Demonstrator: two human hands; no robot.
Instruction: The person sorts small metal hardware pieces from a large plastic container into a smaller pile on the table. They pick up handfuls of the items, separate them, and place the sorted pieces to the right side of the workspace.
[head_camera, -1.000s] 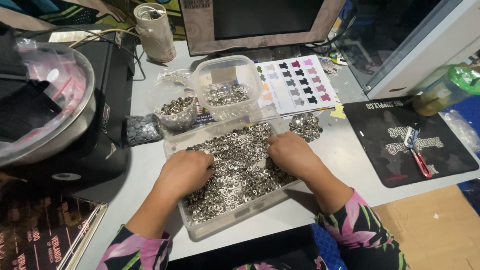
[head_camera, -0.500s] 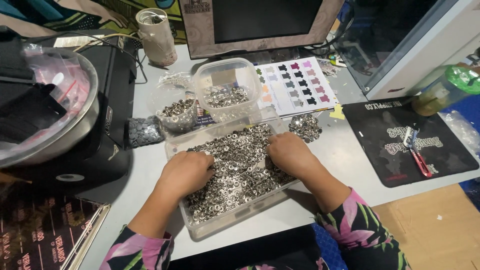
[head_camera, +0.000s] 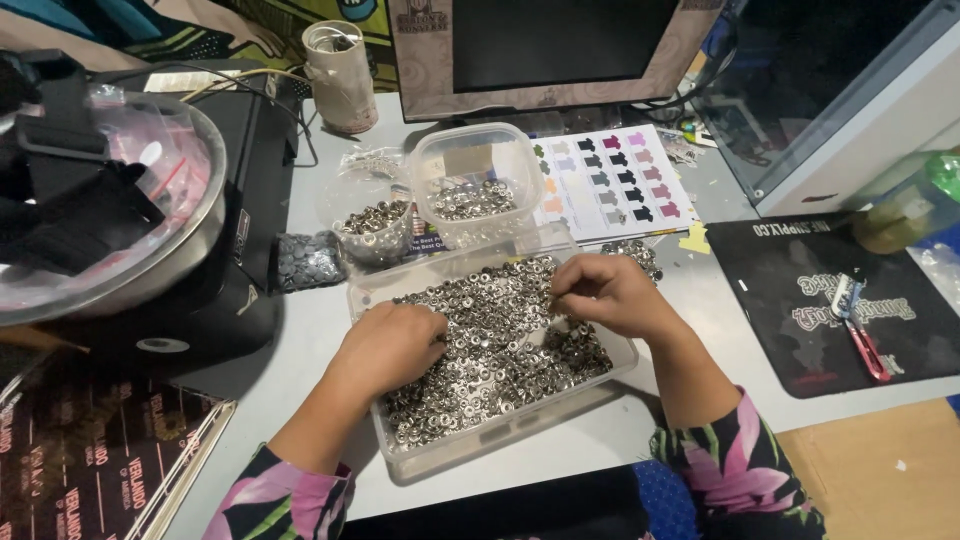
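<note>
Far left on the bench (head_camera: 660, 420), a steel bowl (head_camera: 205, 215) sits on a black machine (head_camera: 215, 315), well clear of my work. Moving in, my left hand (head_camera: 390, 345) lies knuckles-up on the heap of small silver snap rings (head_camera: 500, 330) that fills the clear plastic tray (head_camera: 500, 435) in front of me. The fingers are curled down into the pile; I cannot tell whether they have any pieces pinched underneath.

These rings are tiny, hard, shiny metal discs with a hole in the middle, loose and heaped together. I judge each one light and stiff, slick enough to slide off the pads, so I take a single piece by its rim between thumb and forefinger. The full tray, I reckon, is heavy and wants lifting by its long walls with both hands.

Behind the tray stand a clear bag of darker metal pieces (head_camera: 370, 215) and a clear tub (head_camera: 478, 185) part-filled with more, touching the tray's far edge or just beside it.

Now my right hand (head_camera: 610, 295), over the tray's far right corner: thumb and forefinger are drawn nearly together at the tips, seemingly nipping one small ring, though it is too small to be sure.

Beyond it lies a printed colour chart (head_camera: 610, 180). Far right, a black mat (head_camera: 800, 300) carries red-handled snips (head_camera: 865, 340).
</note>
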